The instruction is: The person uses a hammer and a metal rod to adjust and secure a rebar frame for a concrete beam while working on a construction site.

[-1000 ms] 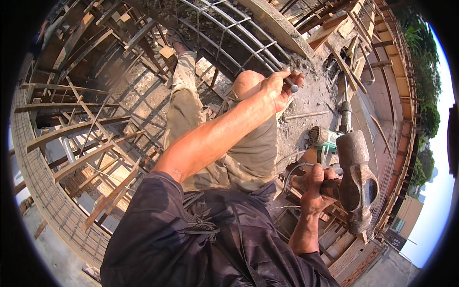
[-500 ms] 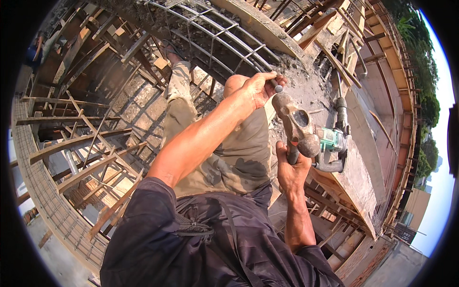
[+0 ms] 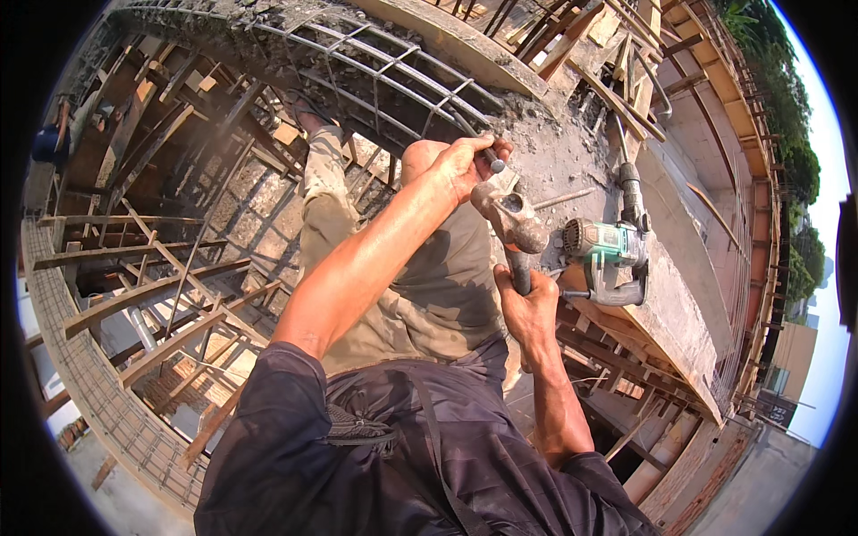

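My left hand (image 3: 463, 168) is closed around a steel chisel (image 3: 496, 165), its round struck end poking out of the fist toward me. The chisel's far end is hidden by my fingers, close to the broken concrete edge. In my right hand (image 3: 534, 308) I grip the handle of a sledgehammer (image 3: 511, 220) with a worn, heavy metal head. That head hovers just below the chisel's end, nearly touching it; whether they meet I cannot tell. Beyond my left hand, a cage of steel rebar (image 3: 393, 67) runs along a concrete beam.
A green rotary hammer drill (image 3: 608, 239) lies on the concrete right of the hammer, near a loose metal rod (image 3: 565, 198). Wooden planks and props (image 3: 170, 268) cross a deep drop on the left. At far left another person (image 3: 52, 143) is partly visible.
The hammer head has swung down and left, from raised close to the camera to beside the chisel's end. My left hand still holds the chisel; the whole view has shifted slightly.
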